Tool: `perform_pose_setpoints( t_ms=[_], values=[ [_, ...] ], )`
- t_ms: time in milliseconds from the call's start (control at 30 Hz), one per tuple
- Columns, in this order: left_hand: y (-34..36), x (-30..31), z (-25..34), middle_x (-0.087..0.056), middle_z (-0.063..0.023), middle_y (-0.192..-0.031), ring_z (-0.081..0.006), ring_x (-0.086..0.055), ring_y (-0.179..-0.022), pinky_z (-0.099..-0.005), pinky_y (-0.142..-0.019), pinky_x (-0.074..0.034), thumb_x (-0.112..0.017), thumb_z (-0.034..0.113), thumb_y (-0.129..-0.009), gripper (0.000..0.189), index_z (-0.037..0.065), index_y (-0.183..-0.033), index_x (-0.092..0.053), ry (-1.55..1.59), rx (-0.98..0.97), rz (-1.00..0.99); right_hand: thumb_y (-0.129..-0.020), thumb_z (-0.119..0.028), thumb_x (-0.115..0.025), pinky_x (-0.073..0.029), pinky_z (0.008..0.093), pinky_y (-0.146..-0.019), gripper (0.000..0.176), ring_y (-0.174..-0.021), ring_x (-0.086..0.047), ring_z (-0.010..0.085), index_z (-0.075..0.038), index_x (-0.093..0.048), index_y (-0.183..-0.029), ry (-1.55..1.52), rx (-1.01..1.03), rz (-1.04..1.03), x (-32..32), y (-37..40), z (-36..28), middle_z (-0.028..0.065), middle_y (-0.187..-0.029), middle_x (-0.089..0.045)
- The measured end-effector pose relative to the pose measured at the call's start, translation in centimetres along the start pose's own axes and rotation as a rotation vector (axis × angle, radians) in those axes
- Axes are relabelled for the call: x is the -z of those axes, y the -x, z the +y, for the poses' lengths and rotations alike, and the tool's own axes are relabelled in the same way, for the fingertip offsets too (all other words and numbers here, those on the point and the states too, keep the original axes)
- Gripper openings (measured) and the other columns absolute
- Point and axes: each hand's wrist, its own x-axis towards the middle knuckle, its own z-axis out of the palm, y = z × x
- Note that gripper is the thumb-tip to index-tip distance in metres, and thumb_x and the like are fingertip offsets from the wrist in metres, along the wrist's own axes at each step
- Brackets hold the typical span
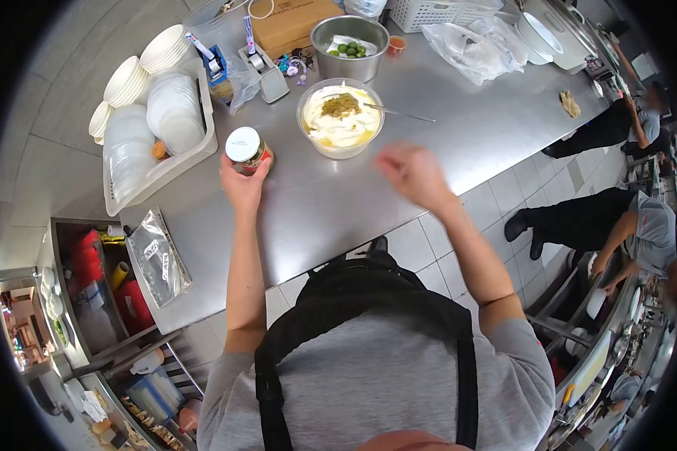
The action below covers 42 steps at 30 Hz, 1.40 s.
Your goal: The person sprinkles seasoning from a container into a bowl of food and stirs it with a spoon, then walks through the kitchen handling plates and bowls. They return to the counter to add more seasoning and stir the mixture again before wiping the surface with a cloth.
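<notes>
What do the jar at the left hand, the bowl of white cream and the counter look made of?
Jar: likely glass, see-through, white lid. Bowl: clear plastic or glass, contents show through. Counter: brushed steel, grey sheen.

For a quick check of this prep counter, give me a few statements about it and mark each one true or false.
1. The left hand holds a jar with a white lid. True.
2. The right hand holds the spoon. False: the spoon rests in the glass bowl, and the blurred hand is apart from it, over the steel counter.
3. The metal bowl has small green fruits in it. True.
4. The jar sits inside the rack of white bowls. False: it is outside the rack, beside it, over the counter.
</notes>
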Motion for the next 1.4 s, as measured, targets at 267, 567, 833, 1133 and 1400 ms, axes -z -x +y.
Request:
perform_pose_setpoints(
  t_ms=[267,567,833,1133,1400],
  values=[
    [0.0,1.0,0.7,-0.06,-0.0105,-0.107,-0.0203,-0.059,-0.096,-0.0328,-0.082,-0.048,-0.082,0.014,-0.059,0.066,0.001,-0.115,-0.049,0.16,0.021,-0.194,-0.078,-0.012,-0.057,-0.049,0.0389,-0.061,0.014,-0.069,-0.061,0.0281,-0.007,-0.057,-0.091,0.621,0.021,0.041,1.8,-4.7,3.5,0.008,-0.074,-0.06],
    [0.4,1.2,0.1,-0.057,-0.0117,-0.111,-0.021,-0.058,-0.098,-0.0325,-0.083,-0.048,-0.082,0.011,-0.062,0.073,0.0,-0.122,-0.041,0.281,0.058,-0.297,-0.072,0.0,-0.051,-0.048,0.0369,-0.054,0.034,-0.065,-0.059,0.0228,-0.018,-0.06,-0.099,0.873,0.287,0.171,4.1,-6.3,0.4,0.0033,-0.069,-0.054],
    [0.0,1.6,-0.7,-0.057,-0.0111,-0.113,-0.0213,-0.057,-0.1,-0.0332,-0.085,-0.047,-0.083,0.014,-0.06,0.073,0.0,-0.12,-0.044,0.208,0.01,-0.329,-0.072,-0.005,-0.053,-0.048,0.0358,-0.054,0.032,-0.064,-0.061,0.0241,-0.02,-0.06,-0.099,0.925,0.23,0.054,6.2,-5.5,-1.6,0.0056,-0.069,-0.058],
    [-1.9,-2.0,-0.9,-0.053,-0.0111,-0.116,-0.023,-0.054,-0.106,-0.0357,-0.091,-0.043,-0.084,0.026,-0.061,0.078,0.001,-0.123,-0.042,0.319,-0.097,-0.369,-0.077,-0.014,-0.057,-0.05,0.0376,-0.063,0.023,-0.076,-0.064,0.0238,-0.017,-0.06,-0.099,0.795,0.159,-0.039,2.1,-6.5,3.6,0.0065,-0.078,-0.064],
    [-6.5,-5.0,-1.2,-0.045,-0.0228,-0.122,-0.0318,-0.049,-0.108,-0.039,-0.096,-0.04,-0.072,0.035,-0.076,0.074,-0.006,-0.127,-0.037,-0.237,-0.413,0.209,-0.068,-0.041,-0.071,-0.037,0.0439,-0.077,0.059,-0.108,-0.045,0.0295,-0.018,-0.05,-0.119,0.775,-0.147,0.617,6.9,0.3,6.5,0.0134,-0.116,-0.047]
  ],
)
